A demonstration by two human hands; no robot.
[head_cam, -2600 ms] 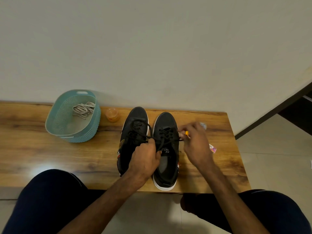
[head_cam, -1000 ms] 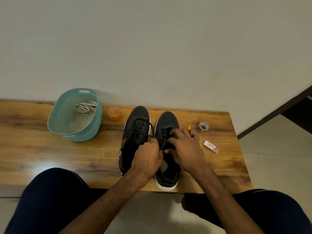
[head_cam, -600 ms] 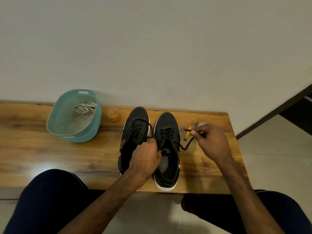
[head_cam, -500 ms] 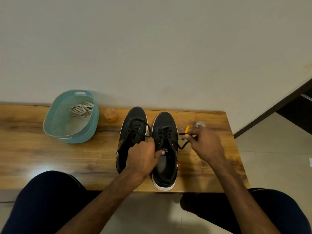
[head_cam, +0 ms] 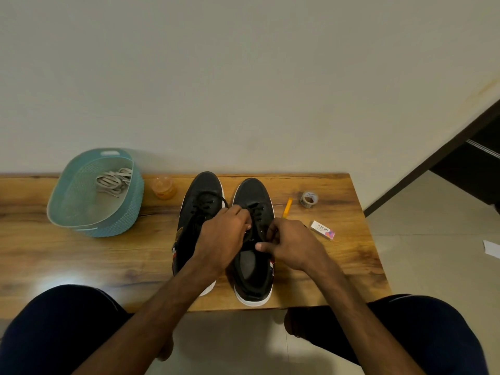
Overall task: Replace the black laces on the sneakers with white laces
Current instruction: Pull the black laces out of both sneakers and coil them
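Head view: left hand and right hand curl over the black lace of the right sneaker, apparently pinching it; contact is hidden.

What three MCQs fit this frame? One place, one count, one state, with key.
1. Where do the white laces lie?
A. in the teal basket
B. on the floor
C. on the person's lap

2. How many sneakers stand on the table?
A. one
B. two
C. three

3. The right sneaker's black lace is:
A. pulled out, lying loose
B. swapped for white
C. threaded in the shoe

Key:
1 A, they sit bunched inside the basket.
2 B, a pair stands side by side.
3 C, black crossings show between the left hand and right hand, both at that lace.
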